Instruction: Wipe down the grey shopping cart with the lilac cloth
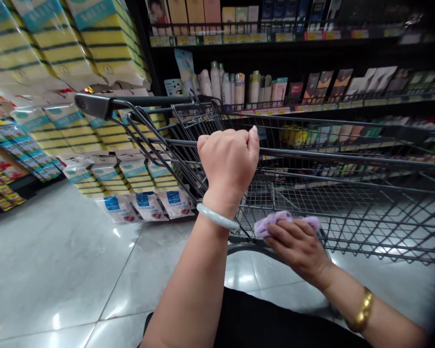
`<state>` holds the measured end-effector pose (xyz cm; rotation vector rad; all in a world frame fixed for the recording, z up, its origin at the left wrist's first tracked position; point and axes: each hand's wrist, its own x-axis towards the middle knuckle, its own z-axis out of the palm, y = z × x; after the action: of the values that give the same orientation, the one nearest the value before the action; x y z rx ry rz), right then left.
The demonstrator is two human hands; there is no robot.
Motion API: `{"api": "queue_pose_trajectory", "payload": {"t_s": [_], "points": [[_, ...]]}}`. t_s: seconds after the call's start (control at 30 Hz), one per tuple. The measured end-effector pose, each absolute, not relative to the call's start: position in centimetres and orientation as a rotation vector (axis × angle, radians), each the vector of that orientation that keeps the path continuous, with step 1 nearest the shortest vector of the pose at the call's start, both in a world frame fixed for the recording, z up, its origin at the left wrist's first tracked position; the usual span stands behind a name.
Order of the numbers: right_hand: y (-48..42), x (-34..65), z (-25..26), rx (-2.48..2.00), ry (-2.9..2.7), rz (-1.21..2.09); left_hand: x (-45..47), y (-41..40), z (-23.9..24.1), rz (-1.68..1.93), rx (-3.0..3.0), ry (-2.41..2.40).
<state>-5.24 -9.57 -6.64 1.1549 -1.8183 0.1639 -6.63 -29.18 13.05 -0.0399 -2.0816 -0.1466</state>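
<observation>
shopping cart (pixel 311 154): left hand (pixel 229 157) fisted around upper side rail (pixel 348 158); right hand (pixel 300 245) bunches lilac cloth (pixel 264 225) under curled fingers at lower wire edge.

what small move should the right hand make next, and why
Perhaps slide the cloth a little along the cart: the right hand holds it at the cart's lower part, and the left hand grips higher up, which may steady things.

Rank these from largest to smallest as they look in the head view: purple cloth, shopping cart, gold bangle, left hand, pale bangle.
1. Shopping cart
2. Left hand
3. Purple cloth, visible part only
4. Gold bangle and pale bangle: too alike to rank surely
</observation>
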Motion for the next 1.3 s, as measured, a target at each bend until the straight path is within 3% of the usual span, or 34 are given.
{"api": "queue_pose_trajectory", "payload": {"t_s": [0.7, 0.9, 1.1, 1.3], "points": [[-5.5, -6.2, -7.2, 1.098, -1.956, 0.071, -7.0, -27.8, 13.0, -0.126, -0.005, -2.089], [-4.2, -5.8, -4.9, 0.955, -1.869, 0.166, -7.0, -27.3, 13.1, -0.131, 0.011, -2.111], [-5.2, -6.3, -7.6, 1.074, -1.989, 0.045, -7.1, -27.0, 13.1, -0.134, 0.007, -2.116], [-5.6, -4.6, -3.4, 0.9, -1.785, 0.179, -7.4, -27.0, 13.1, -0.136, -0.006, -2.1]]}}
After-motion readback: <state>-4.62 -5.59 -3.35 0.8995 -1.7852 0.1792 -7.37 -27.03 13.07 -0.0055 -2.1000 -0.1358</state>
